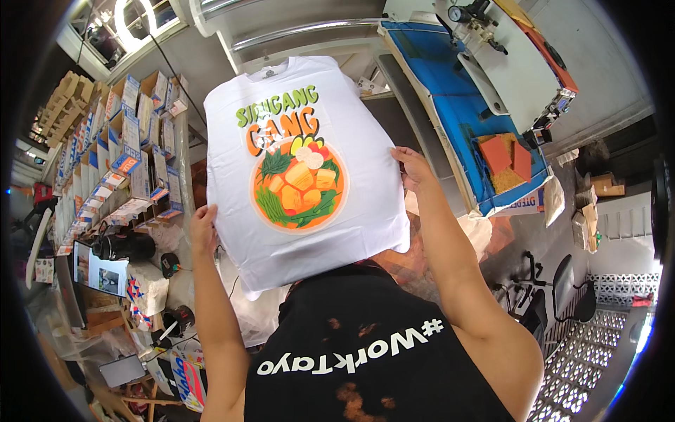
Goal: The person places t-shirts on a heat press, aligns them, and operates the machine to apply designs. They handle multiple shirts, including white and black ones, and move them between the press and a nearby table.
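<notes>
A white T-shirt (232, 176) is spread out in front of me, its collar at the far end. On its front is a print (299, 186) of a round bowl of soup with vegetables, with green and orange lettering above. My left hand (204, 228) pinches the shirt's left edge. On the right edge, my right hand (412, 167) grips the fabric with fingers closed. The near hem hangs close to my black top (365, 330). Whatever lies under the shirt is mostly hidden.
At right stands a machine (478, 77) with a blue-covered bed, a pressure gauge and orange-red pieces on it. Shelves of boxes (126, 148) fill the left side. Below them are a lit screen (98, 271) and cluttered items. Office chairs (562, 288) stand at lower right.
</notes>
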Motion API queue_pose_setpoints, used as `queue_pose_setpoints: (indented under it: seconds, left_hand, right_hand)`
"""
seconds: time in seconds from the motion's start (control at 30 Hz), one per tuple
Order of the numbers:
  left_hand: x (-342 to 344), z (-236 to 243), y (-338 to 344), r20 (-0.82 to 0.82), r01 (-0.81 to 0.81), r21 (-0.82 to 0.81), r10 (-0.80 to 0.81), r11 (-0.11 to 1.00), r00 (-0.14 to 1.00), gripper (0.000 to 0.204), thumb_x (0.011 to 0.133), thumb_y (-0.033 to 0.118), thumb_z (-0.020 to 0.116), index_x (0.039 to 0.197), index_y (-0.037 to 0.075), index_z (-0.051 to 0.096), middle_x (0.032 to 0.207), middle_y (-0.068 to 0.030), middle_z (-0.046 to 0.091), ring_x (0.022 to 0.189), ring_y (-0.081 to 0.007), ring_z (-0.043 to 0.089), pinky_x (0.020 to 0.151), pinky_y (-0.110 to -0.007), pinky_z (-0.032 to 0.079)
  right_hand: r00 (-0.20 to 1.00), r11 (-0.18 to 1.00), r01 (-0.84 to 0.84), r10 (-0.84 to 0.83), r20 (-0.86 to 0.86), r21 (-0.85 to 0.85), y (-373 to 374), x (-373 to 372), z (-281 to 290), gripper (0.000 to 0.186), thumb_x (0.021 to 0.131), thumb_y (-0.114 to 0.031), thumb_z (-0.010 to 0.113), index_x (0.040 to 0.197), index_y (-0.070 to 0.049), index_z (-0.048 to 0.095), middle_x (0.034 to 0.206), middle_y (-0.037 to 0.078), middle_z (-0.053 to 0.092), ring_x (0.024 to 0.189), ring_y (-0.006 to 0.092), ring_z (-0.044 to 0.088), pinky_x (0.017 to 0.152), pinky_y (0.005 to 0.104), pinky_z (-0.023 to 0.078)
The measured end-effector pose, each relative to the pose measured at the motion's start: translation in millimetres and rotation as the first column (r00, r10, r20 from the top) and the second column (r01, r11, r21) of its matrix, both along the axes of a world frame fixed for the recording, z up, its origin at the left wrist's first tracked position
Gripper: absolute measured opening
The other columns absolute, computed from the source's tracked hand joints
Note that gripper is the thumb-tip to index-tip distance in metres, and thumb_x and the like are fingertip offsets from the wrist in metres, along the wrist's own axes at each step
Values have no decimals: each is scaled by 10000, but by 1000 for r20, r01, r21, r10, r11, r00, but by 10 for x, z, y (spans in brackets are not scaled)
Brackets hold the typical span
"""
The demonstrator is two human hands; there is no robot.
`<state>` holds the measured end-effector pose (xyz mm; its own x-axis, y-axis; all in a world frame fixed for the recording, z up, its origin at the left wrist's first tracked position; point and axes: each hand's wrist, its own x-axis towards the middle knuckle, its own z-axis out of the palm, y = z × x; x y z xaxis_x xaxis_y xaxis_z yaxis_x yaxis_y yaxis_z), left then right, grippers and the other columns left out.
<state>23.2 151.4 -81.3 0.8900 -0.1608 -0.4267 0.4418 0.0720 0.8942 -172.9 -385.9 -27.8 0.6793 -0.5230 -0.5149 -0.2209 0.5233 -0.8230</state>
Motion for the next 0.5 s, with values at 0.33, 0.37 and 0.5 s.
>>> queue_pose_setpoints:
  seconds: [0.33, 0.37, 0.5]
  left_hand:
    - [-221, 578, 80, 277, 91, 81, -111, 992, 954, 513, 824, -14, 656, 1329, -58, 579, 1259, -132, 646, 1065, -174, 627, 971, -307, 484]
    - [-226, 602, 27, 243, 92, -25, -83, 995, 967, 502, 822, -64, 641, 1321, -61, 583, 1242, -124, 658, 1029, -153, 644, 917, -287, 513]
    - [-278, 686, 54, 211, 84, -74, -66, 994, 975, 507, 824, -100, 619, 1327, -64, 573, 1233, -127, 666, 999, -155, 668, 898, -292, 536]
  right_hand:
    - [999, 962, -24, 11, -50, -274, -12, -199, 128, 392, 876, -87, 718, 1251, -77, 604, 1013, 8, 669, 874, 121, 614, 731, 307, 486]
    - [999, 965, -8, -1, -35, -264, -22, -201, 105, 380, 872, -80, 725, 1234, -76, 610, 995, 3, 669, 852, 115, 613, 722, 294, 480]
    - [999, 971, 43, -43, 7, -235, -38, -177, 49, 333, 861, -63, 747, 1173, -71, 632, 942, -14, 666, 793, 100, 604, 693, 263, 462]
